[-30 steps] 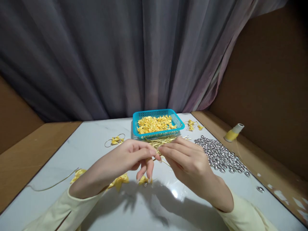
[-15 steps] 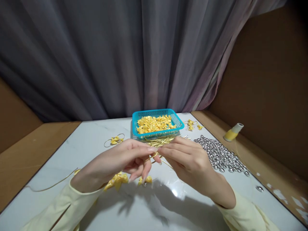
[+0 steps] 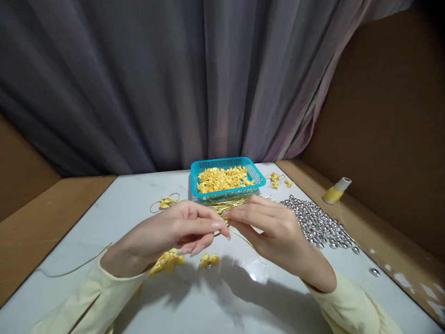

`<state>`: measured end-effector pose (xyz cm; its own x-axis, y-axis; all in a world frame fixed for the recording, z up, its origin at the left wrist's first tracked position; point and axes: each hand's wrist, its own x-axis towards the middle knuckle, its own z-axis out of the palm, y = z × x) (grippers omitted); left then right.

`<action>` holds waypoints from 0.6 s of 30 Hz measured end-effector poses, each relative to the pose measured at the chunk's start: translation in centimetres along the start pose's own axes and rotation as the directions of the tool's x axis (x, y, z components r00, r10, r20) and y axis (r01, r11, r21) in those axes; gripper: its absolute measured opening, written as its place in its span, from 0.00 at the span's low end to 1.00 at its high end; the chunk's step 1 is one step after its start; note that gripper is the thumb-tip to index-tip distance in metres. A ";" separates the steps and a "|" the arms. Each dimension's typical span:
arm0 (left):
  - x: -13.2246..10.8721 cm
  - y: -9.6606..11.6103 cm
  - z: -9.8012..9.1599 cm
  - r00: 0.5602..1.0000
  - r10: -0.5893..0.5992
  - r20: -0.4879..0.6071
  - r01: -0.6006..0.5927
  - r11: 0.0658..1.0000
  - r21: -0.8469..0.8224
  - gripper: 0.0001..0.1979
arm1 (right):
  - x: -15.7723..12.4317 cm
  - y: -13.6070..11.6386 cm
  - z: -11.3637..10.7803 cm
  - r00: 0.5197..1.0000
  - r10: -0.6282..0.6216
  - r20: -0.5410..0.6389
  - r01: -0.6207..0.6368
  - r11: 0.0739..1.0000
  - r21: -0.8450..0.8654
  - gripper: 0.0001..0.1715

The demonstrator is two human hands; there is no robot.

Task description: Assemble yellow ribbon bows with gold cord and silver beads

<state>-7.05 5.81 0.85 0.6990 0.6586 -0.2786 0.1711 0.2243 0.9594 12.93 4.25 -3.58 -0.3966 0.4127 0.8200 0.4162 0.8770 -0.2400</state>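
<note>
Over the middle of the table, my left hand (image 3: 189, 228) pinches a thin gold cord (image 3: 246, 240) between thumb and forefinger. My right hand (image 3: 269, 225) meets it from the other side, its fingertips closed on the same cord. One end of the cord trails down below my right hand. A small yellow ribbon bow (image 3: 209, 261) with a silver bead lies on the table under my hands. More yellow bows (image 3: 169, 262) lie beside my left wrist, partly hidden by it.
A blue basket (image 3: 227, 192) of yellow bows stands at the back, with a bundle of gold cords (image 3: 222, 205) before it. Silver beads (image 3: 321, 222) are heaped at right, near a yellow thread spool (image 3: 336, 190). Finished-looking loops with bows (image 3: 167, 202) lie at left.
The fingertips of my two hands have drawn slightly apart. My left fingers have curled in more, and more of the cord and of the bow below now shows.
</note>
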 end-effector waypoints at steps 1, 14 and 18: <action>0.0 0.0 0.0 1.000 0.005 -0.003 -0.005 1.000 -0.021 0.08 | 0.0 0.0 0.1 1.000 -0.008 -0.012 0.008 1.000 -0.018 0.08; 0.5 -0.8 -0.8 0.999 -0.005 0.036 0.012 0.981 -0.194 0.08 | -0.5 0.2 0.7 0.988 -0.134 -0.073 0.124 0.984 -0.131 0.10; 0.6 -0.9 -0.8 0.999 -0.022 0.039 0.028 0.983 -0.180 0.08 | -0.4 0.2 0.3 0.993 -0.109 -0.034 0.106 0.990 -0.091 0.09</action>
<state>-7.31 6.58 -0.18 0.7216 0.6251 -0.2975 0.0628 0.3688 0.9274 12.89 4.35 -4.12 -0.4116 0.3056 0.8586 0.4449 0.8896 -0.1033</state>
